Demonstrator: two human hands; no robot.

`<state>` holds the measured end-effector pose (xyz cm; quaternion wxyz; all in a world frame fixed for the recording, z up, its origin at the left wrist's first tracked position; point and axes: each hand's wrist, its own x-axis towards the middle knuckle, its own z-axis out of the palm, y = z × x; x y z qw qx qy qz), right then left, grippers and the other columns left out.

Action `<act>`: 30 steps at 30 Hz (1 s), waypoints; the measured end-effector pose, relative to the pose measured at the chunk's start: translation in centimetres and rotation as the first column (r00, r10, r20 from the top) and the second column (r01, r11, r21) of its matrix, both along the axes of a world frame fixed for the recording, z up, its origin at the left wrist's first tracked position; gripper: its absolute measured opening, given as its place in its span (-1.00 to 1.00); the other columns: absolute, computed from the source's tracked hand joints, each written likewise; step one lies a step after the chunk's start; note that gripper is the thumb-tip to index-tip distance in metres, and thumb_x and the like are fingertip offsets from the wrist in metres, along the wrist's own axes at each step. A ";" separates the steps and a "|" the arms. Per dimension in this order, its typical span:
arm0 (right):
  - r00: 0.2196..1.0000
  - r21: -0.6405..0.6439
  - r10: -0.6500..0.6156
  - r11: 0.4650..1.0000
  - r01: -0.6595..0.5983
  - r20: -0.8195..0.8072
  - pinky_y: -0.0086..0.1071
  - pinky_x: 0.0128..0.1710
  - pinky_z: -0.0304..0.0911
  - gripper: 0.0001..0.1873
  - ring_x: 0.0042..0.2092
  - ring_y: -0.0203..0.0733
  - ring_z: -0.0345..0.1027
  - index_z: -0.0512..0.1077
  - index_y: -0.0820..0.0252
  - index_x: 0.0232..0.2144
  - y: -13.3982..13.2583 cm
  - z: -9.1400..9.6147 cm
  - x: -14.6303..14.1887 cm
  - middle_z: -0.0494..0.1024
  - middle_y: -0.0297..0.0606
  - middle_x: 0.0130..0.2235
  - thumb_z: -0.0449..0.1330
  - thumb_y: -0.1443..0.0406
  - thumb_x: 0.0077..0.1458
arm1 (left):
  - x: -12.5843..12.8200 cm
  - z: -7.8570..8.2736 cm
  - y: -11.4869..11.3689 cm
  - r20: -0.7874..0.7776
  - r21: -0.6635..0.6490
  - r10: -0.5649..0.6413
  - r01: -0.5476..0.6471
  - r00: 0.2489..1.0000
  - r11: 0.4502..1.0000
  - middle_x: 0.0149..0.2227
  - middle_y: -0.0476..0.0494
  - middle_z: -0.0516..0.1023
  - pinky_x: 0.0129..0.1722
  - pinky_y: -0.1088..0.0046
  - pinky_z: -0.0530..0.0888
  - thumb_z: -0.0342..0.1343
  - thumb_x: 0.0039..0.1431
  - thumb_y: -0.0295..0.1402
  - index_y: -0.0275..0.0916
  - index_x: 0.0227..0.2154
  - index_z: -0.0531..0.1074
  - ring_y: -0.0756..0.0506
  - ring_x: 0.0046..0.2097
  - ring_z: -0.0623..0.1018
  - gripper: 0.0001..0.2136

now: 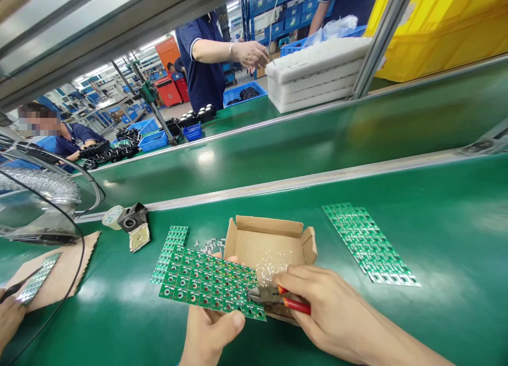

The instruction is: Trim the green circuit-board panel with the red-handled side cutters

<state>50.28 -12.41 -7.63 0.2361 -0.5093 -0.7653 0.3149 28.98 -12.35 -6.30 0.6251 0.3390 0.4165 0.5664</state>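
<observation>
My left hand (212, 329) grips a green circuit board panel (198, 278) from below, its thumb at the near edge and fingertips showing behind the far edge. The panel is tilted and carries rows of small round holes. In my right hand (325, 302) are red-handled cutting pliers (273, 296), their jaws at the panel's right end; whether they bite on anything I cannot tell. Behind and partly under the panel stands an open cardboard box (265, 239) with small shiny clippings (273, 263) in it. Small white parts (212, 245) lie left of the box.
More panels lie at left (170, 249) and right (369, 244). A soldering iron stand (135, 223) is at the back left. Another person's hand (10, 316) is at the left edge by a cardboard sheet (75, 265). Across the conveyor (254, 159) stand white foam trays (313, 75) and co-workers.
</observation>
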 end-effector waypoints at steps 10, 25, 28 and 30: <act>0.999 0.028 0.013 1.000 -0.015 0.045 -0.29 -0.22 0.03 -0.78 -0.22 -0.18 0.18 0.42 0.14 -0.26 0.0 0.2 0.3 0.40 -0.25 -0.24 0.06 0.42 0.03 | -0.5 -0.6 0.0 -0.026 0.012 0.025 -0.025 0.999 1.000 0.17 -0.18 0.45 0.11 0.27 0.52 0.46 -0.14 -0.28 -0.16 0.19 0.21 -0.25 0.16 0.49 -0.19; 1.000 0.037 0.017 0.999 -0.018 0.021 -0.34 -0.27 -0.02 -0.89 -0.29 -0.20 0.15 0.34 0.19 -0.35 -0.2 0.1 0.1 0.40 -0.27 -0.29 0.03 0.39 0.07 | -0.5 -0.4 0.2 -0.077 0.022 0.007 -0.005 0.997 1.000 0.15 -0.14 0.48 0.11 0.33 0.51 0.46 -0.13 -0.29 -0.12 0.12 0.38 -0.19 0.14 0.51 -0.32; 1.000 0.035 0.018 0.999 -0.018 0.004 -0.36 -0.31 -0.05 -0.92 -0.35 -0.25 0.10 0.32 0.21 -0.40 -0.3 0.2 0.2 0.37 -0.28 -0.35 0.02 0.39 0.06 | -0.2 -0.2 0.2 -0.093 0.032 0.006 -0.003 0.996 0.999 0.12 -0.14 0.50 0.09 0.37 0.53 0.46 -0.13 -0.29 -0.14 0.06 0.43 -0.18 0.11 0.53 -0.37; 1.000 0.022 0.026 0.999 -0.026 -0.006 -0.37 -0.33 -0.07 -0.94 -0.39 -0.28 0.06 0.29 0.23 -0.42 -0.3 0.3 0.3 0.36 -0.30 -0.37 0.02 0.40 0.04 | 0.0 0.0 0.2 -0.085 0.027 0.027 -0.025 0.996 0.999 0.10 -0.16 0.51 0.06 0.38 0.54 0.46 -0.14 -0.29 -0.17 0.10 0.37 -0.17 0.08 0.55 -0.31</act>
